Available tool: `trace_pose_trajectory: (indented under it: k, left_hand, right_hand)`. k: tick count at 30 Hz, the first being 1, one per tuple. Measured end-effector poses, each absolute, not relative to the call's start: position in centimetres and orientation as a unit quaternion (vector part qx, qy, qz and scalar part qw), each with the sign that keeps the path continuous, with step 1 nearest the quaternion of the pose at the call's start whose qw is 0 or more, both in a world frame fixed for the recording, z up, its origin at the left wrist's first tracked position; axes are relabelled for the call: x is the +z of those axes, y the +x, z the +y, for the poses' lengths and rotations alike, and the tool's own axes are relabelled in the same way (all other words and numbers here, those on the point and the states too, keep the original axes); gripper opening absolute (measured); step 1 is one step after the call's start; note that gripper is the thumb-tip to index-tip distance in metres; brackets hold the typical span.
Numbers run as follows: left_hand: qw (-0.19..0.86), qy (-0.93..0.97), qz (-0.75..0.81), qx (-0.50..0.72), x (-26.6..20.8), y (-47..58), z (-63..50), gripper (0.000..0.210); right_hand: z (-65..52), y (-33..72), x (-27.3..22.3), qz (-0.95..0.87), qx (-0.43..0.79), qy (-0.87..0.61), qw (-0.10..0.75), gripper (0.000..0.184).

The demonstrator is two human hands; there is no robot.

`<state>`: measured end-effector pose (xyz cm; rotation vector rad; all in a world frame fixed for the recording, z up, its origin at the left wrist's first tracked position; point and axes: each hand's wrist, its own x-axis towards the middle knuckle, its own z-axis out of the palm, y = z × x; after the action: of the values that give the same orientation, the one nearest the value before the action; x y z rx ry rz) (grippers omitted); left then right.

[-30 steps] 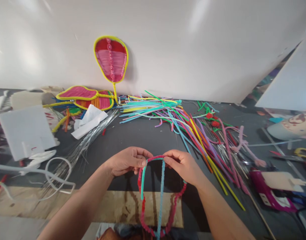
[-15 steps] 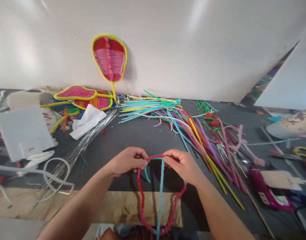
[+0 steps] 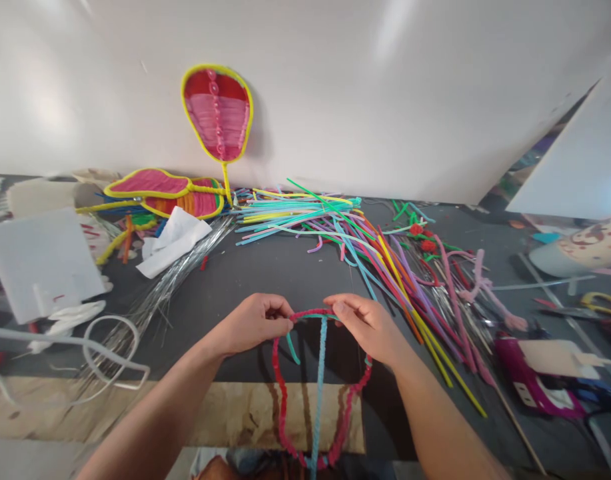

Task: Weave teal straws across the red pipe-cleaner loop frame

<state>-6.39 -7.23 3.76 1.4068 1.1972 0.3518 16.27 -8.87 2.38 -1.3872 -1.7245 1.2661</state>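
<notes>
Between my hands is a loop of red and pink twisted pipe cleaners (image 3: 281, 400), with a light blue twisted strand (image 3: 319, 390) running down its middle. At the loop's upper left, my left hand (image 3: 258, 323) pinches the rim between thumb and fingers. A short teal end (image 3: 292, 349) hangs loose beside those fingertips. My right hand (image 3: 365, 328) grips the upper right of the rim, just right of where the blue strand meets it. Part of the rim is hidden behind the right fingers. The lower end of the loop hangs near my lap.
Colourful pipe cleaners (image 3: 300, 215) lie heaped across the back and right. Bare wires (image 3: 185, 250) and white paper (image 3: 172, 243) lie left. A pink, yellow-edged paddle shape (image 3: 218, 123) stands against the white board (image 3: 385, 100). A magenta glue gun (image 3: 528, 387) and scissors (image 3: 600, 305) are at right.
My right fingers have shifted slightly right along the rim, uncovering the top of the blue strand. The left hand keeps its pinch. The whole view has moved slightly.
</notes>
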Motion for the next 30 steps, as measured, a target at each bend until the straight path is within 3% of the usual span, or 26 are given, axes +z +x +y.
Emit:
trace_pose_trajectory:
  k: [10, 16, 23, 30]
  left_hand:
    - [0.594, 0.606, 0.509, 0.143, 4.1, -6.3, -7.4, 0.014]
    - [0.604, 0.594, 0.51, 0.146, 3.9, -6.3, -7.2, 0.017]
    - [0.612, 0.561, 0.52, 0.199, 3.1, -7.2, -6.5, 0.021]
    - [0.641, 0.524, 0.516, 0.221, 2.3, -7.6, -6.0, 0.028]
  right_hand:
    - [-9.0, 14.9, 2.4, -0.768, 0.311, -0.517, 0.216, 0.021]
    - [-8.9, 15.7, 2.6, -0.744, 0.368, -0.515, 0.215, 0.026]
    - [-8.1, 18.4, 1.7, -0.553, 0.526, -0.552, 0.336, 0.049]
    - [-7.5, 18.4, 1.1, -0.476, 0.526, -0.552, 0.438, 0.049]
